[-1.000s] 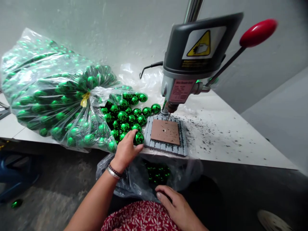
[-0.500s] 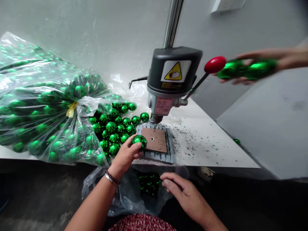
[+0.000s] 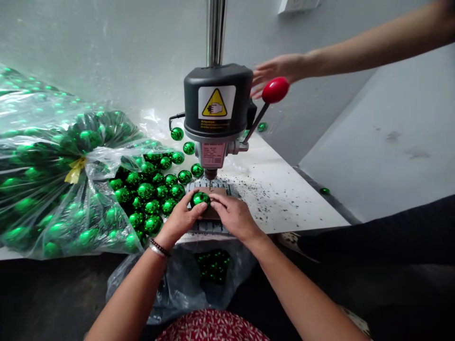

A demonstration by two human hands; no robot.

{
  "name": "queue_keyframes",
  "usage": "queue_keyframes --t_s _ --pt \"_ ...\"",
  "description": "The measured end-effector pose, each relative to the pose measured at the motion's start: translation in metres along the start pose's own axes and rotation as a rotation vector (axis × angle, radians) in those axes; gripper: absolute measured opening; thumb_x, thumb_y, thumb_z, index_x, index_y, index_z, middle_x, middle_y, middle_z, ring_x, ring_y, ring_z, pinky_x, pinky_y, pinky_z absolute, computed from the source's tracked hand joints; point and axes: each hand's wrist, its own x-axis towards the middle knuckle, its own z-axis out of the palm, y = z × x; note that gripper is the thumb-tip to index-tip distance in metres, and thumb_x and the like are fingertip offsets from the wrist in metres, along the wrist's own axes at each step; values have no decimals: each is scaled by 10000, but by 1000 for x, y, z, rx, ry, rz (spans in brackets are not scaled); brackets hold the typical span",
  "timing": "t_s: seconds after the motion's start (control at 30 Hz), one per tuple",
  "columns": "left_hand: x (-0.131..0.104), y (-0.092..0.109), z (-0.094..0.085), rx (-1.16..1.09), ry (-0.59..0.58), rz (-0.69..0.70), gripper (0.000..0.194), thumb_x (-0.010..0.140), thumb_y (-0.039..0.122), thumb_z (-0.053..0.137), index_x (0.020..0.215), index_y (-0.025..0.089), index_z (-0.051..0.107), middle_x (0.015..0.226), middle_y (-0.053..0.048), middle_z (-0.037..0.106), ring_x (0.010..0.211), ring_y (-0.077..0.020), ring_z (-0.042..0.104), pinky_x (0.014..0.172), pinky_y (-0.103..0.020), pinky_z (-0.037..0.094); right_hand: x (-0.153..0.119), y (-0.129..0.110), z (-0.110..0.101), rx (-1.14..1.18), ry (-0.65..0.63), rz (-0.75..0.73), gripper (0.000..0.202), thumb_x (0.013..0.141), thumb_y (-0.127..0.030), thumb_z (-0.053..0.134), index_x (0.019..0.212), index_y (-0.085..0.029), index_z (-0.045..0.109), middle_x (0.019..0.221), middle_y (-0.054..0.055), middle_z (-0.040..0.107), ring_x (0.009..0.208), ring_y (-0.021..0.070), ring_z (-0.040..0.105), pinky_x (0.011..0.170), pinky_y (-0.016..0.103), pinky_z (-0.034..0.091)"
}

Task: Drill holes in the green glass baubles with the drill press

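My left hand (image 3: 183, 215) grips a shiny green bauble (image 3: 201, 199) between thumb and fingers. On the bauble's right side, my right hand (image 3: 237, 215) has its fingertips closed against it. Just in front of the bit of a bench drill press (image 3: 217, 106), both hands hold the bauble low over a brown board (image 3: 221, 191). The board lies on the drill's slotted base (image 3: 208, 226) and is partly covered by my hands. The bit's tip is close behind the bauble; contact cannot be made out.
Left of the drill lie many loose green baubles (image 3: 145, 191) beside a full clear plastic bag (image 3: 46, 189). Dark chips litter the white table (image 3: 284, 203). A red-knobbed lever (image 3: 275, 90) juts right. Another person's hand (image 3: 280, 71) reaches behind the drill. Below the table edge hangs an open bag (image 3: 174, 284) of baubles.
My right hand has risen from below the table edge to the bauble. The other person's hand has moved left behind the drill and let go of baubles. The view has shifted right.
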Motion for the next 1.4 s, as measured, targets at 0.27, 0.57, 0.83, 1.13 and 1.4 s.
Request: queue_keyframes --t_s 0.27,0.57,0.83,1.13,1.4 --pt "7 2 -2 -95 -26 -36 639 706 386 711 1280 191 507 771 15 587 563 -72 519 477 -166 384 8 12 13 -63 37 40 236 801 -275 525 972 -231 683 954 37 681 916 132 587 890 311 473" --pt "21 1 2 87 60 -74 570 743 413 648 1257 193 536 762 19 579 533 -71 519 529 -197 443 -6 35 -12 -26 168 184 295 826 -381 454 946 -239 683 922 42 672 902 154 565 870 316 451" --pt "24 6 6 298 60 -51 629 743 415 649 1311 181 515 755 6 611 524 -92 516 517 -210 429 -25 45 -20 88 202 268 334 807 -425 477 985 -229 680 951 34 681 869 134 588 842 286 454" --pt "30 11 15 427 88 30 678 630 342 766 1261 159 596 840 -35 658 768 -176 596 756 -291 497 -37 47 -24 177 182 293 329 796 -413 483 981 -221 676 1007 30 684 912 132 614 881 285 463" --pt "35 2 17 339 57 28 720 616 352 785 1280 169 576 852 -32 665 764 -184 603 715 -299 514 -39 46 -27 181 143 277 365 778 -470 491 948 -211 683 964 34 690 889 134 616 854 280 477"
